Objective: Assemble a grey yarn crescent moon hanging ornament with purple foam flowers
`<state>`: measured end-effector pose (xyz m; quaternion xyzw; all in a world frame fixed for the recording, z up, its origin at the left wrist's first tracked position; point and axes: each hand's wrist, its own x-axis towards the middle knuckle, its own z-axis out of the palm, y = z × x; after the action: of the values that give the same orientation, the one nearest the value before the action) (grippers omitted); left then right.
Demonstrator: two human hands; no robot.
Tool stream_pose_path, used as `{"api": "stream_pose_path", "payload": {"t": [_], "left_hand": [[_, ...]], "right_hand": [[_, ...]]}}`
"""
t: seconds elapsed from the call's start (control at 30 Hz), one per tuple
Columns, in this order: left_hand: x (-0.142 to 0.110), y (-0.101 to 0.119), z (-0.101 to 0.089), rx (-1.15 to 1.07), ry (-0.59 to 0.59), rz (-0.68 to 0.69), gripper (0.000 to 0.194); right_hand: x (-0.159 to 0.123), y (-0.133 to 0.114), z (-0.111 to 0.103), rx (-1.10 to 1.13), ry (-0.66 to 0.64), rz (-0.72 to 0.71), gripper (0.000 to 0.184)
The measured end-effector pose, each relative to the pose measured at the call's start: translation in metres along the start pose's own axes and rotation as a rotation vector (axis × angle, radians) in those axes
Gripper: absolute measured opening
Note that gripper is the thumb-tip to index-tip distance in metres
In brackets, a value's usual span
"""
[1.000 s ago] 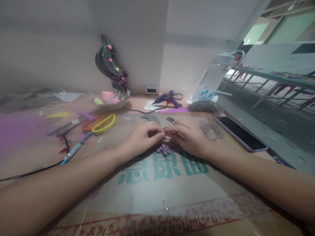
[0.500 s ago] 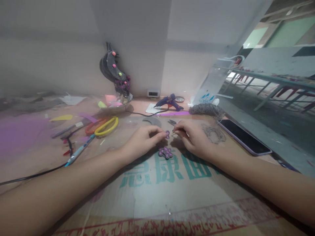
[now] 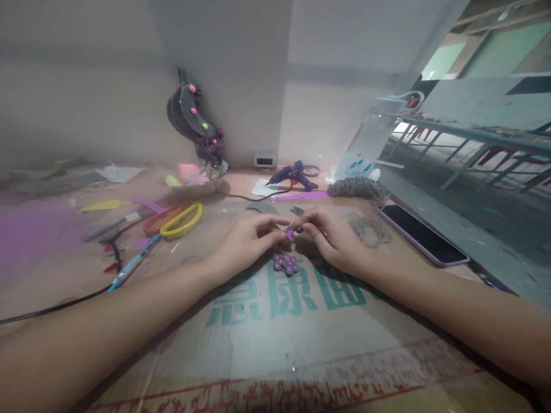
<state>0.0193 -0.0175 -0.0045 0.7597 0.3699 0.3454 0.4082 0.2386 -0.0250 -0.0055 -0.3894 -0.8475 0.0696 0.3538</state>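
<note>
My left hand (image 3: 246, 242) pinches a small purple piece with a grey edge (image 3: 289, 234) between thumb and fingertips. My right hand (image 3: 332, 236) is closed in a pinch right beside that piece, its fingertips meeting the piece's right side; whatever they hold is too small to make out. Just below the fingers, a purple flower-shaped piece with grey outlines (image 3: 285, 264) rests on the table. Beyond my right fingertips are the tips of a small metal tool (image 3: 297, 211), partly hidden by the hand. A grey crescent (image 3: 262, 207) lies behind my left hand.
On the left are yellow-handled scissors (image 3: 183, 221), a blue pen (image 3: 135, 263) and a black cable. A blue glue gun (image 3: 295, 175) stands at the back, near a bowl (image 3: 202, 188). Grey yarn (image 3: 359, 188) and a phone (image 3: 422, 234) lie to the right.
My right fingertips have come in to the purple piece, closing the gap between my hands. The piece has turned, showing more purple. The whole view has shifted slightly.
</note>
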Motion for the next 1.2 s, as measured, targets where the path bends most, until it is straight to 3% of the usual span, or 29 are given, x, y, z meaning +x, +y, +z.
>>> {"api": "stream_pose_path", "payload": {"t": [0.13,0.47,0.77,1.2], "left_hand": [[0.0003,0.0053,-0.0013,0.106,0.003,-0.013,0.022],[0.0005,0.0027,-0.0013,0.085,0.001,-0.048,0.021],[0.0026,0.004,-0.0013,-0.058,0.003,-0.126,0.025],[0.0023,0.0053,0.0003,-0.073,0.016,-0.175,0.025]], "right_hand": [[-0.0001,-0.0019,-0.0007,-0.044,0.008,-0.05,0.014],[0.0013,-0.0065,-0.0022,-0.088,-0.025,-0.137,0.015],[0.0022,-0.0056,-0.0017,-0.11,-0.021,-0.151,0.015],[0.002,-0.005,0.0008,-0.107,-0.033,-0.116,0.013]]}}
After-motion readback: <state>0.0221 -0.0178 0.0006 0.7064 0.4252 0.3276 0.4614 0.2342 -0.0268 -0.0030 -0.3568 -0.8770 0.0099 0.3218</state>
